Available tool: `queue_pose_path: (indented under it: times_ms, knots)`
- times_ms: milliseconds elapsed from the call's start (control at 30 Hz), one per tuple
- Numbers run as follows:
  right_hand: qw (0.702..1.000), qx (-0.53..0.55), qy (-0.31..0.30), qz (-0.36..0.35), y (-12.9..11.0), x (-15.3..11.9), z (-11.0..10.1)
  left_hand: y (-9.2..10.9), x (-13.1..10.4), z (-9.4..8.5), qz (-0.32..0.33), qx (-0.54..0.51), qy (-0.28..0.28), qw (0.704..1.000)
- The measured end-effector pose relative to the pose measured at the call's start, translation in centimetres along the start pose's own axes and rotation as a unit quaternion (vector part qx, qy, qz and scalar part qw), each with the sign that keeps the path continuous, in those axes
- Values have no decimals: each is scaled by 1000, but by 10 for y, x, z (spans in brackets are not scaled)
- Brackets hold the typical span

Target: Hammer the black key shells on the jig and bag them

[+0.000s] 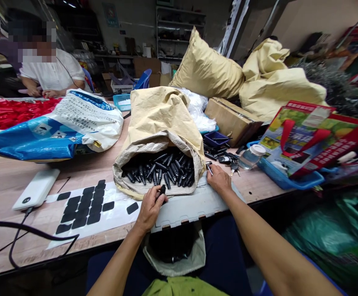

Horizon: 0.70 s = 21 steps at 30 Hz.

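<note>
My left hand [149,209] is closed on a short black tube-shaped part [162,189], held upright just in front of the mouth of a tan woven sack [163,111]. Inside that sack lies a heap of similar black tapered parts [166,168]. Just right of the sack's mouth, my right hand [219,179] pinches a small piece with a shiny metal look [209,167]; its exact kind is hard to make out. Under both hands is a grey flat board [194,207] at the table edge. Below, an open sack [174,269] with dark contents sits between my legs.
To the left are a white power bank [37,189] with a cable, a sheet of black stickers [86,205] and a blue-white bag [58,127]. A jar [250,157], keys [234,167] and a blue basket [308,181] stand right. A person [52,74] sits across.
</note>
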State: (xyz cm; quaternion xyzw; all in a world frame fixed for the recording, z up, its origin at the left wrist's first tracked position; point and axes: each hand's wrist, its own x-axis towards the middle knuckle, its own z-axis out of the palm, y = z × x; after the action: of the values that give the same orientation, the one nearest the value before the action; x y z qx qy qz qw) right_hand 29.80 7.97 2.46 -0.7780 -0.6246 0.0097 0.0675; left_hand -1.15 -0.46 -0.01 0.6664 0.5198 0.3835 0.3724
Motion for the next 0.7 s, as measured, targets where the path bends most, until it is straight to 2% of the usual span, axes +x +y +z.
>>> queue_pose_path:
  times_ms: [400, 700]
  knots:
    - [1000, -9, 8, 2, -3, 0, 0, -1, 1, -1, -6, 21, 13, 1000]
    - [1000, -10, 7, -2, -2, 0, 1, 4, 3, -2, 30, 69, 17, 997]
